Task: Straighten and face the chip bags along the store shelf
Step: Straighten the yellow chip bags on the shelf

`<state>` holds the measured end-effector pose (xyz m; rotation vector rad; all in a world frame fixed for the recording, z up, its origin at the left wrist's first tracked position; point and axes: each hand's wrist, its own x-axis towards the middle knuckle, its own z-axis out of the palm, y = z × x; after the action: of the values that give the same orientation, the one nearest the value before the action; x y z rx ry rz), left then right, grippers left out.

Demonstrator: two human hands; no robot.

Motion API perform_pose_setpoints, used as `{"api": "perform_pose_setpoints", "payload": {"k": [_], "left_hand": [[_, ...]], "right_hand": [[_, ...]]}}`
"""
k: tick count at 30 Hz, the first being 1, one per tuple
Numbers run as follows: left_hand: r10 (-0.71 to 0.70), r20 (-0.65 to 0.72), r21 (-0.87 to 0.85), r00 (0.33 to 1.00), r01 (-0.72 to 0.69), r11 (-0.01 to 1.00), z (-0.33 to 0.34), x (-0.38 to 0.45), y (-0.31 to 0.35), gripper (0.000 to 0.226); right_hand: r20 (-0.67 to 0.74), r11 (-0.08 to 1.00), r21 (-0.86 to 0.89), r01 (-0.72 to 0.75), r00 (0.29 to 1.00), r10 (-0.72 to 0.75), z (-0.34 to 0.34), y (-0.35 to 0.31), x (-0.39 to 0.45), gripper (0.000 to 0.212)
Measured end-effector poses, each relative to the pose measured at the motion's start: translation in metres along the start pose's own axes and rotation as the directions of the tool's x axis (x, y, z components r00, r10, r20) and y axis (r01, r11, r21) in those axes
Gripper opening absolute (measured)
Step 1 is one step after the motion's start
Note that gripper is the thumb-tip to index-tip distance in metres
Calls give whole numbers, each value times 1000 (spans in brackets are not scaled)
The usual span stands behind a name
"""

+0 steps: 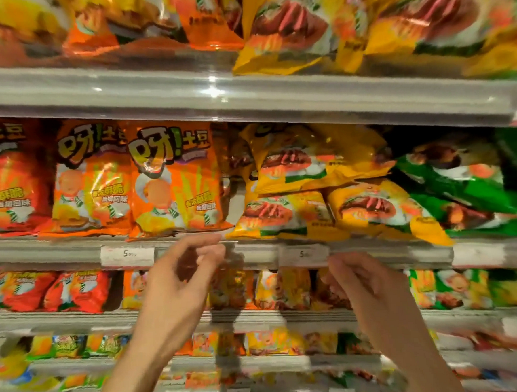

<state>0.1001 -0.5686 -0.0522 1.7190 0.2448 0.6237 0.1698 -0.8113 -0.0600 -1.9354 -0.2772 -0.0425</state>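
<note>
Grey metal store shelf [74, 250] carries upright glossy orange chip bags [172, 179] at left and yellow chip bags [285, 215] lying tumbled at right. Both hands are raised just below its front edge, holding nothing. Left hand [178, 287] has loosely curled, blurred fingers under the orange bags; right hand [364, 286] has relaxed fingers under the yellow ones.

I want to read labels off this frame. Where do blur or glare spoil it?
Head view: motion blur smears both hands, left hand and right hand, plus the lower shelves; glare spots sit on the upper shelf edge; the orange chip bags read sharpest; the price tag is only partly legible.
</note>
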Motion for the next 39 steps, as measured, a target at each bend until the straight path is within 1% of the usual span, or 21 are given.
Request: {"api": "perform_pose_setpoints", "payload": {"k": [3, 4, 6, 8, 10, 11, 14, 16, 17, 19, 22, 23, 25, 27, 28, 30, 32, 33, 35, 37, 39], "left_hand": [[34, -37, 49, 999, -32, 998, 9, 10, 17, 5], [52, -43, 59, 998, -50, 997, 12, 15, 23, 7], [81, -19, 79, 997, -79, 994, 16, 27, 34, 13], [82, 27, 136, 996, -85, 987, 24, 44, 42, 25], [80, 80, 231, 994, -97, 968, 34, 65, 48, 38], [75, 114, 257, 991, -102, 961, 40, 75, 51, 45], [2, 204, 307, 979, -66, 950, 58, 101, 57, 69], [-84, 228, 336, 970, 3, 942, 67, 111, 59, 77], [-109, 237, 336, 965, 24, 942, 69, 115, 58, 80], [-94, 249, 308, 964, 14, 951, 68, 117, 58, 76], [-19, 251, 245, 968, -45, 969, 55, 112, 59, 53], [-3, 256, 217, 967, -55, 975, 49, 110, 59, 50], [3, 271, 160, 963, -48, 986, 38, 105, 56, 53], [-11, 291, 139, 957, -31, 990, 28, 101, 55, 51], [-17, 298, 129, 955, -23, 991, 24, 100, 54, 48], [-28, 319, 95, 947, -2, 995, 16, 98, 52, 45], [-40, 349, 85, 936, 11, 996, 9, 99, 49, 48], [-49, 363, 81, 930, 20, 996, 6, 101, 48, 49], [-67, 392, 80, 917, 38, 996, 3, 105, 47, 50], [-111, 406, 81, 907, 85, 993, 4, 112, 48, 63], [-150, 419, 74, 896, 131, 989, 9, 119, 53, 90]], "right_hand": [[12, 997, -25, 79, 997, -79, -14, -10, 4, 26], [-5, 992, -40, 117, 993, -117, -18, -15, 6, 26], [-66, 966, -144, 216, 971, -228, -25, -23, 15, 19], [-161, 910, -272, 312, 918, -363, -29, -31, 29, 16], [-249, 867, -301, 396, 846, -472, -28, -40, 48, 9], [-246, 853, -317, 415, 832, -497, -26, -44, 58, 13], [-146, 830, -457, 320, 893, -425, -16, -55, 80, 36], [-137, 855, -460, 239, 933, -334, -10, -63, 83, 50], [-144, 873, -441, 210, 943, -300, -8, -66, 83, 53], [-158, 886, -415, 205, 943, -292, -5, -66, 81, 52], [-161, 895, -379, 235, 936, -313, -5, -67, 77, 42], [-161, 904, -351, 245, 935, -316, -5, -68, 76, 39], [-170, 929, -280, 240, 940, -294, -6, -74, 76, 38], [-144, 958, -223, 181, 966, -216, -8, -82, 80, 44], [-106, 969, -209, 133, 982, -158, -9, -85, 84, 48], [-9, 985, -169, 34, 999, -36, -10, -92, 94, 63], [54, 994, -86, -69, 996, 74, -8, -95, 105, 77], [82, 994, -60, -92, 992, 96, -6, -97, 106, 77], [101, 996, -44, -74, 992, 78, -2, -99, 105, 64], [89, 998, -46, -50, 995, 54, -2, -95, 103, 72], [96, 997, -74, -34, 995, 41, -3, -94, 97, 72]]}}
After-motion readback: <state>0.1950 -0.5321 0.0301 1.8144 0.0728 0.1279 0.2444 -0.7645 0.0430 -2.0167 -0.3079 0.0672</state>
